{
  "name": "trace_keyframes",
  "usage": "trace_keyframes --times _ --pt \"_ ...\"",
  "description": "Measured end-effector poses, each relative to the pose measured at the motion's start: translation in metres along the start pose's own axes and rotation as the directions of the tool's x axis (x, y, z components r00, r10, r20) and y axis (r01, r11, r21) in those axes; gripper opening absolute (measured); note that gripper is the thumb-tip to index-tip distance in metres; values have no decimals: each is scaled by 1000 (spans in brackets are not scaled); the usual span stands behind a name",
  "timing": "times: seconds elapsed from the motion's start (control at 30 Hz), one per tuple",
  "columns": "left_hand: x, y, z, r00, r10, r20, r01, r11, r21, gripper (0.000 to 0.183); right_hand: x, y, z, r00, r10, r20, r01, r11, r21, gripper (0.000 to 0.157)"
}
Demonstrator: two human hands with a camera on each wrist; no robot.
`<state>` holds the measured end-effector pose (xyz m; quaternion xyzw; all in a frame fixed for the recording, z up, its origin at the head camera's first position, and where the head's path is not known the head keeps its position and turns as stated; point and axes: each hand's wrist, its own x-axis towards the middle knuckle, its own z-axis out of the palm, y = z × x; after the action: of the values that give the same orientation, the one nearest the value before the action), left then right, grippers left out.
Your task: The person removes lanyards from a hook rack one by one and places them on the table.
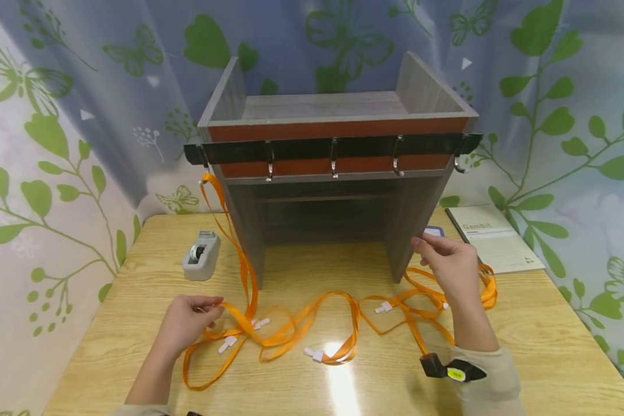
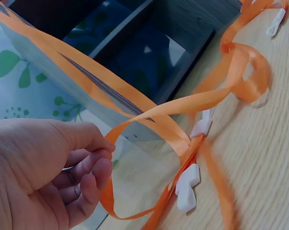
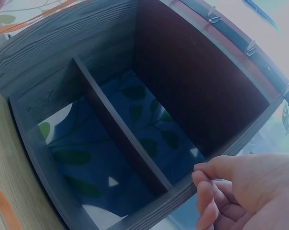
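Observation:
My left hand pinches an orange lanyard between thumb and fingertips, its strap lifted off the table. A second orange strap hangs from the leftmost hook of a black hook rail on a grey wooden shelf unit. At the front edge of the unit's right side panel, the thumb and fingertips of my right hand come together, other fingers curled. Whether they grip the panel or only touch it is unclear. White plastic clips join the straps.
More orange lanyards lie tangled across the wooden table, some beneath the right forearm. A grey tape dispenser stands left of the shelf unit. To the right lie a notebook and a blue-edged item, partly hidden.

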<state>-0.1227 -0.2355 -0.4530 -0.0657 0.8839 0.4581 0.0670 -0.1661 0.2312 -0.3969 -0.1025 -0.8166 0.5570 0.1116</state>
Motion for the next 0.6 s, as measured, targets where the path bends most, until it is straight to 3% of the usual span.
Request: trace_keyframes --times 0.27,0.43,0.6 --pt "3 0 0 1000 -14 17 14 1000 -21 30 0 -1 0 1000 -15 2 15 1000 -3 42" --pt "4 5 0 999 -33 -14 32 998 -55 30 -1 0 0 1000 -23 4 23 1000 16 40" --pt "7 10 3 998 -11 -65 7 998 -66 33 -1 1 0 1000 -19 5 19 1000 24 40"
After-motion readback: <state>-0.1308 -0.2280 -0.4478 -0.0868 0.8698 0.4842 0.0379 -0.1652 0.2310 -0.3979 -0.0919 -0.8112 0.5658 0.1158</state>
